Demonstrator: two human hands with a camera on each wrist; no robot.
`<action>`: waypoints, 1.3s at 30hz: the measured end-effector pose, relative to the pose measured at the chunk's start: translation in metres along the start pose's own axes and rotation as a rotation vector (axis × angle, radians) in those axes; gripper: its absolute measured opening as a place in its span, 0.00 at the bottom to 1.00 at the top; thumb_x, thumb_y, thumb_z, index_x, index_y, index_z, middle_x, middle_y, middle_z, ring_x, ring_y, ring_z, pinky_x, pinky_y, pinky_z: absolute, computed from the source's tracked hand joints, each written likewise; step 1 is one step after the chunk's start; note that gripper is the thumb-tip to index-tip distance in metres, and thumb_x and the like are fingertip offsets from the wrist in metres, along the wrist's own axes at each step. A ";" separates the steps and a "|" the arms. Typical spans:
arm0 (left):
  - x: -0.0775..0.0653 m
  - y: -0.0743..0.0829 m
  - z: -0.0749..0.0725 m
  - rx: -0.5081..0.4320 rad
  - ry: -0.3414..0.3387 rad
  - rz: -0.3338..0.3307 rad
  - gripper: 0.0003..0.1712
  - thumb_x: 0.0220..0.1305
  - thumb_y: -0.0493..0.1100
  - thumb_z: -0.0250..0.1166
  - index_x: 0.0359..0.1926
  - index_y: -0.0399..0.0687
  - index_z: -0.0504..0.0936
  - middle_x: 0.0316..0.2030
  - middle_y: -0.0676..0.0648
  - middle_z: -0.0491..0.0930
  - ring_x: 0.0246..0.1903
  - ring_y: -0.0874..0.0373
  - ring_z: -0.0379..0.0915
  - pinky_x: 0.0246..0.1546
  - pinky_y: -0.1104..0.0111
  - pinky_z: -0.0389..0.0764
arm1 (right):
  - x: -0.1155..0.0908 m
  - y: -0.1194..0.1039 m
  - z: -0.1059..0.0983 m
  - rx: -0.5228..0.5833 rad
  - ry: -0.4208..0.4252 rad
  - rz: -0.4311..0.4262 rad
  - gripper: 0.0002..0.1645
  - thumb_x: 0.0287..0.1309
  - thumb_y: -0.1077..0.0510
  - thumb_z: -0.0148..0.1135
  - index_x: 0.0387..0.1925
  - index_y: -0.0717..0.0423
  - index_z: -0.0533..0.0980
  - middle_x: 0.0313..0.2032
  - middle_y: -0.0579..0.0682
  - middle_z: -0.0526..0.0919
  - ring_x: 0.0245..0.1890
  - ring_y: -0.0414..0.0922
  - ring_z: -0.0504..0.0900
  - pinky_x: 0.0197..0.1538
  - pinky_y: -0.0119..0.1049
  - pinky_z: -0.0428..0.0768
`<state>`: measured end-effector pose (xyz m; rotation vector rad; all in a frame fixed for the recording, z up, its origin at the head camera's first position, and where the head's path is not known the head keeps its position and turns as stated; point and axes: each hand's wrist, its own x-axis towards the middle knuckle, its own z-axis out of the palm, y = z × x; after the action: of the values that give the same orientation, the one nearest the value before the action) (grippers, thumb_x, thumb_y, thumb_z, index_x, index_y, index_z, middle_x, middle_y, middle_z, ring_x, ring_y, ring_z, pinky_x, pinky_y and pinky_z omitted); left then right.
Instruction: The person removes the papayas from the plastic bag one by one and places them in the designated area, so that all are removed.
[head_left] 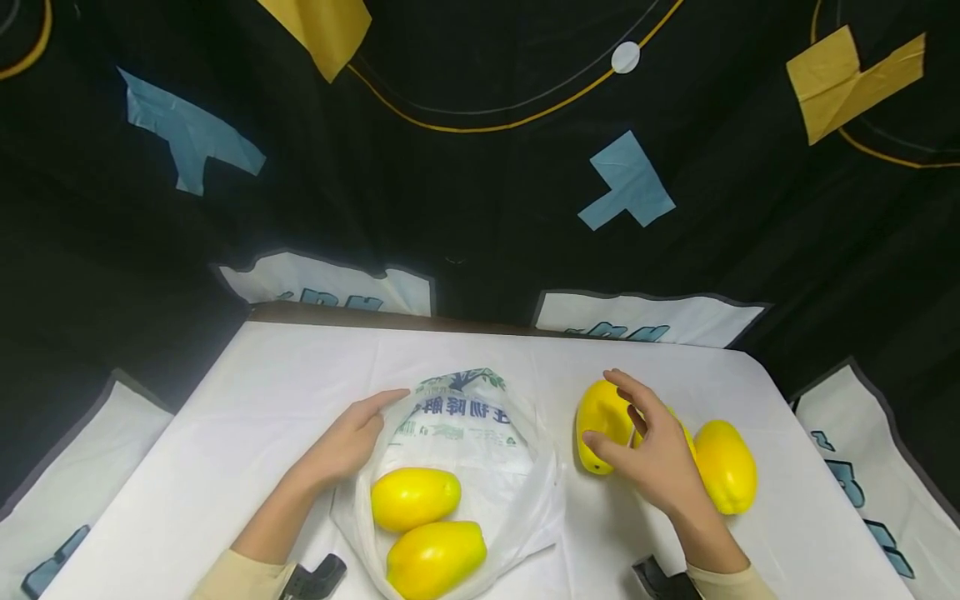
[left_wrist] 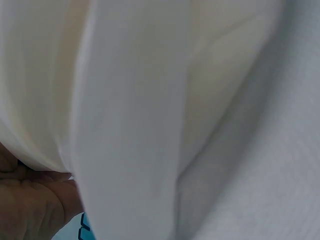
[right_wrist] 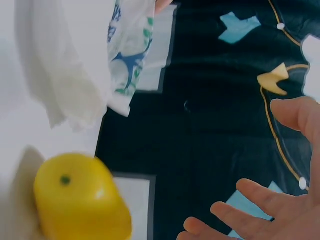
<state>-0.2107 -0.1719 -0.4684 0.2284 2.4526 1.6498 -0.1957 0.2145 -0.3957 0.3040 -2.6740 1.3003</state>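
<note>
A white translucent plastic bag (head_left: 525, 492) with printed characters stands with its mouth open toward me. Inside it lie two yellow papaya-like fruits, one (head_left: 416, 498) behind the other (head_left: 437, 558). My left hand (head_left: 348, 442) holds the bag's left rim; in the left wrist view, the fingers (left_wrist: 40, 205) pinch the plastic. Over the fruits to the right, my right hand (head_left: 663, 458) is spread, thumb and fingers apart, holding nothing. A yellow fruit (head_left: 600, 421) sits just beyond its thumb, also visible in the right wrist view (right_wrist: 82, 200). Another fruit is mostly hidden behind this hand.
One more yellow fruit (head_left: 725, 467) rests to the right of my right hand. The white-covered table (head_left: 285, 358) ends at a dark curtain (head_left: 465, 217) patterned with blue and yellow shapes.
</note>
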 end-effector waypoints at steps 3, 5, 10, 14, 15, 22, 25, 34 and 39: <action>0.000 -0.002 0.000 0.001 0.000 -0.005 0.24 0.76 0.42 0.43 0.70 0.54 0.66 0.65 0.48 0.70 0.67 0.48 0.61 0.65 0.52 0.64 | 0.002 -0.008 0.008 0.021 -0.030 -0.024 0.44 0.47 0.55 0.75 0.67 0.38 0.67 0.68 0.39 0.64 0.67 0.47 0.63 0.68 0.53 0.64; 0.000 -0.002 0.000 0.009 0.002 -0.009 0.24 0.76 0.41 0.42 0.70 0.54 0.66 0.64 0.48 0.70 0.67 0.49 0.61 0.65 0.53 0.64 | 0.003 -0.013 0.013 0.041 -0.047 -0.039 0.44 0.47 0.55 0.75 0.66 0.36 0.67 0.69 0.38 0.63 0.68 0.46 0.62 0.68 0.53 0.64; 0.001 -0.005 0.001 0.008 -0.005 -0.016 0.25 0.76 0.41 0.42 0.70 0.53 0.65 0.65 0.49 0.70 0.68 0.49 0.60 0.66 0.52 0.63 | 0.005 -0.022 0.025 0.074 -0.080 -0.076 0.44 0.46 0.55 0.76 0.66 0.35 0.68 0.69 0.38 0.63 0.67 0.46 0.63 0.67 0.52 0.65; 0.001 -0.004 0.002 0.011 -0.003 -0.028 0.25 0.76 0.41 0.43 0.71 0.55 0.65 0.65 0.51 0.70 0.69 0.51 0.58 0.67 0.52 0.60 | 0.005 -0.028 0.032 0.084 -0.106 -0.095 0.45 0.46 0.55 0.76 0.66 0.36 0.68 0.69 0.38 0.62 0.67 0.48 0.65 0.66 0.50 0.67; 0.001 -0.004 0.002 0.018 -0.002 -0.024 0.25 0.76 0.41 0.43 0.71 0.55 0.65 0.66 0.51 0.69 0.69 0.51 0.57 0.67 0.52 0.59 | 0.005 -0.029 0.033 0.093 -0.117 -0.098 0.45 0.46 0.56 0.76 0.66 0.36 0.68 0.69 0.38 0.62 0.67 0.48 0.65 0.66 0.51 0.67; 0.001 -0.002 0.001 0.029 0.008 -0.011 0.25 0.76 0.41 0.42 0.70 0.55 0.66 0.66 0.49 0.68 0.70 0.48 0.56 0.68 0.49 0.56 | 0.005 -0.040 0.049 0.152 -0.211 -0.143 0.46 0.44 0.58 0.76 0.66 0.38 0.68 0.69 0.36 0.62 0.66 0.48 0.65 0.64 0.50 0.70; 0.001 -0.001 0.000 0.037 0.009 -0.008 0.25 0.76 0.40 0.42 0.70 0.54 0.66 0.67 0.49 0.67 0.70 0.48 0.54 0.68 0.48 0.55 | 0.004 -0.043 0.058 0.154 -0.240 -0.153 0.46 0.43 0.58 0.76 0.65 0.36 0.68 0.68 0.36 0.63 0.66 0.48 0.65 0.63 0.50 0.71; 0.001 -0.003 -0.001 0.032 0.014 0.008 0.25 0.75 0.39 0.43 0.70 0.54 0.67 0.65 0.49 0.70 0.68 0.49 0.59 0.67 0.50 0.59 | -0.002 -0.056 0.083 0.186 -0.347 -0.189 0.45 0.43 0.56 0.76 0.63 0.29 0.68 0.67 0.33 0.64 0.67 0.38 0.62 0.62 0.49 0.73; 0.001 -0.002 -0.001 0.028 0.016 0.005 0.25 0.75 0.40 0.42 0.69 0.55 0.67 0.63 0.49 0.71 0.65 0.49 0.64 0.63 0.52 0.67 | -0.004 -0.063 0.091 0.195 -0.403 -0.210 0.44 0.44 0.55 0.74 0.64 0.30 0.68 0.66 0.32 0.65 0.64 0.39 0.68 0.58 0.46 0.76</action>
<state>-0.2119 -0.1735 -0.4702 0.2266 2.4903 1.6270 -0.1808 0.1046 -0.4047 0.9360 -2.7205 1.5733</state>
